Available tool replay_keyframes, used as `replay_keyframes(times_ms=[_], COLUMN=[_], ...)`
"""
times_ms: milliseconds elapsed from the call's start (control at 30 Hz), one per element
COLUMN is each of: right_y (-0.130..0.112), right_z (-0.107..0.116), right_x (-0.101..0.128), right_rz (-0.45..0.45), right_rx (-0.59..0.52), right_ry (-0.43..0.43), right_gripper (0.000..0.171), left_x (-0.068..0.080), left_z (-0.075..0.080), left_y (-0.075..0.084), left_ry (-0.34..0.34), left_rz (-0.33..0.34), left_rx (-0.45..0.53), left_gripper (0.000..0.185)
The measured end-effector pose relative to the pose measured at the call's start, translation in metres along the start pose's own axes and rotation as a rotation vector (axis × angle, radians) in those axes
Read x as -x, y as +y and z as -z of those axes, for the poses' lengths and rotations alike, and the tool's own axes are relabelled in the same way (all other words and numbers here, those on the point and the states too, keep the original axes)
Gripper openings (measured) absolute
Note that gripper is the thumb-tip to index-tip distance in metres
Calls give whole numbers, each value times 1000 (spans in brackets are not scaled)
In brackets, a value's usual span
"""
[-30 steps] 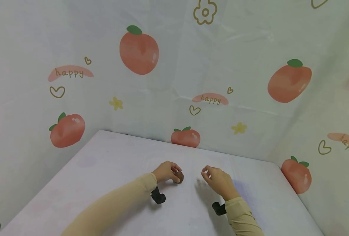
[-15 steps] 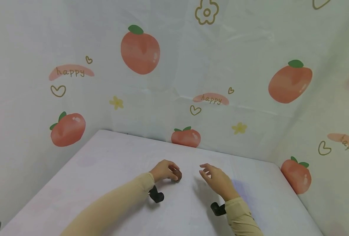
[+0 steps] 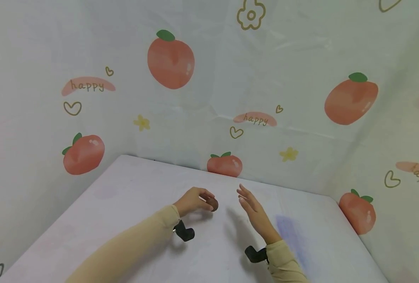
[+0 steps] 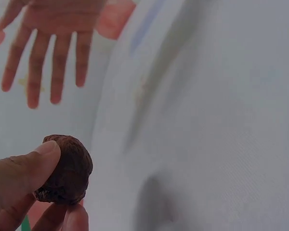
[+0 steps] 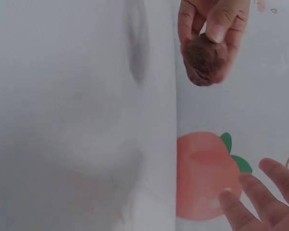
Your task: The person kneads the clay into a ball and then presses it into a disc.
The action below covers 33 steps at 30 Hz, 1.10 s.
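Tabletop [image 3: 124,204] in pale cloth, spread under both hands and below the pinch. Peach-print backdrop [image 3: 209,98] behind. Right hand [image 3: 253,210] beside the pinch, apart from it, fingers straight, holding nothing. Left hand [image 3: 194,200] lifted off the cloth, thumb and fingertips pinching brown walnut [image 3: 213,204], small and wrinkled.

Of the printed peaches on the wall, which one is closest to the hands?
The small peach at the table's far edge, just beyond the left hand and right hand. The other peaches sit higher or off to the sides.
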State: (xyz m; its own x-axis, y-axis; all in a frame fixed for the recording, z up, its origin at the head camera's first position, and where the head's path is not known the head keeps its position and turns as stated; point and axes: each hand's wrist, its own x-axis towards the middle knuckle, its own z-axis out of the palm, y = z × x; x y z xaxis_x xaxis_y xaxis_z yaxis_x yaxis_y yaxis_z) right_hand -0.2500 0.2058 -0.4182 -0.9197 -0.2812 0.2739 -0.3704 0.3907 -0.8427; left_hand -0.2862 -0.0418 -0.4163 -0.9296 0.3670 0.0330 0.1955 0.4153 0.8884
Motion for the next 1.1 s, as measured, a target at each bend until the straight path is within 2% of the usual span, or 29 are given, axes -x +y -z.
replay_keyframes(times_ms=[67, 267, 600, 833, 1100], right_y=[-2, -9, -15, -20, -27], right_z=[-3, -12, -20, -27, -35], right_x=[0, -1, -2, -5, -6], right_rz=[20, 42, 37, 56, 32], right_rx=[-55, -111, -191, -201, -261], right_ry=[-2, -2, -15, -12, -38], right_gripper=[51, 51, 50, 50, 52], left_x=[2, 7, 18, 20, 23], left_z=[1, 1, -8, -16, -24], left_y=[6, 24, 45, 52, 56], left_ry=[-7, -48, -90, -103, -106], left_rz=[1, -20, -114, -150, -135], left_rx=[20, 104, 208, 236, 275], left_gripper=[34, 38, 39, 38, 31])
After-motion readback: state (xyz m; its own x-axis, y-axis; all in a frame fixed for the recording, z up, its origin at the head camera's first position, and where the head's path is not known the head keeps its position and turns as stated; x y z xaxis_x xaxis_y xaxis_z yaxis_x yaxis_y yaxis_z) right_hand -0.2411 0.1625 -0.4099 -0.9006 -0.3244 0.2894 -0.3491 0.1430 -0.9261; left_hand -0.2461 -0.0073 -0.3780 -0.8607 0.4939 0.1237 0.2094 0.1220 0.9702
